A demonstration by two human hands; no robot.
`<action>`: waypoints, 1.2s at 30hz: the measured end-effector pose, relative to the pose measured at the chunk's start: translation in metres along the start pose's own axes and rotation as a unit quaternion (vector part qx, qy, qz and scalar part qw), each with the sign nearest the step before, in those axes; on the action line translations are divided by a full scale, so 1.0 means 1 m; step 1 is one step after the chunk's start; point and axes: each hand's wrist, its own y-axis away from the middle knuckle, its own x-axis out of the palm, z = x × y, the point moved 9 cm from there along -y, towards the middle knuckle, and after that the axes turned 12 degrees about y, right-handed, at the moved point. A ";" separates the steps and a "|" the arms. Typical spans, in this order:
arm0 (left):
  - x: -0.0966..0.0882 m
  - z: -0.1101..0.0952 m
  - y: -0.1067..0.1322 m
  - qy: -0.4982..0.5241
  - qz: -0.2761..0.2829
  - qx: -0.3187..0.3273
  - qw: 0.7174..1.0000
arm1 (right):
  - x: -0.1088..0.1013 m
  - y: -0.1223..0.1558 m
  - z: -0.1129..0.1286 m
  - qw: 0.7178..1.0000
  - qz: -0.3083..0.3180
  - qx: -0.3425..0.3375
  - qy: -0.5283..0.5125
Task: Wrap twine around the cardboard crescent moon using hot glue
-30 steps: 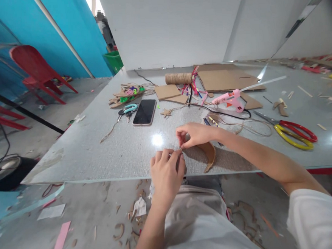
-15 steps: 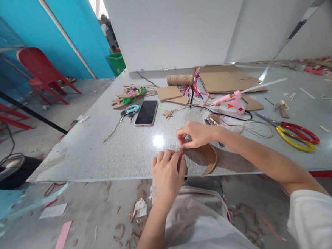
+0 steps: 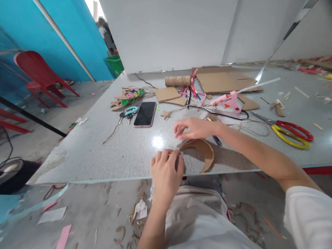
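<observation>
A crescent-shaped cardboard piece (image 3: pixel 209 151) rests at the table's front edge, its curve to the right. My left hand (image 3: pixel 167 171) is closed on the crescent's upper left tip, fingertips bent down against the table. Just above that tip is my right hand (image 3: pixel 196 128), fingers curled and drawn together, apart from the cardboard. Whatever those fingers may hold is too small to make out. Behind the right hand, thin twine (image 3: pixel 254 127) lies in loose loops, and a dark pen-like object (image 3: pixel 216 140) shows partly below the wrist.
A phone (image 3: pixel 145 114), keys (image 3: pixel 128 112) and a small cardboard star (image 3: pixel 165 115) lie beyond my hands. Further right are a pink glue gun (image 3: pixel 229 102) with its black cord and red-and-yellow scissors (image 3: pixel 291 132). A twine roll (image 3: pixel 177 81) and cardboard sheets (image 3: pixel 225 80) stand behind.
My right hand has lifted off the crescent's tip and moved slightly up and away, uncovering more of the cardboard. My left hand stays in place. The view has shifted slightly.
</observation>
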 end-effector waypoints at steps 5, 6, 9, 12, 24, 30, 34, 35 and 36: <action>-0.007 0.002 0.001 0.034 -0.061 0.009 0.998 | -0.074 0.047 -0.042 0.967 -0.239 0.023 -0.087; -0.012 0.005 0.002 0.059 -0.093 0.007 0.994 | -0.079 0.059 -0.050 0.960 -0.261 0.029 -0.093; -0.023 0.014 0.007 0.149 -0.164 -0.008 0.975 | -0.082 0.097 -0.073 0.950 -0.295 0.060 -0.089; -0.024 0.020 0.008 0.195 -0.158 -0.016 0.968 | -0.077 0.130 -0.096 0.944 -0.303 0.105 -0.083; 0.010 -0.076 0.018 0.197 0.081 0.229 0.950 | -0.087 0.189 -0.171 0.872 -0.382 0.288 -0.100; 0.027 -0.086 0.025 0.163 0.069 0.224 0.958 | -0.105 0.221 -0.184 0.812 -0.463 0.356 -0.017; 0.022 -0.076 0.024 0.168 0.062 0.224 0.958 | -0.113 0.223 -0.199 0.807 -0.475 0.351 0.016; 0.019 -0.074 0.024 0.174 0.063 0.225 0.957 | -0.114 0.223 -0.203 0.803 -0.478 0.355 0.025; 0.017 -0.071 0.024 0.181 0.066 0.227 0.955 | -0.115 0.224 -0.206 0.798 -0.479 0.363 0.035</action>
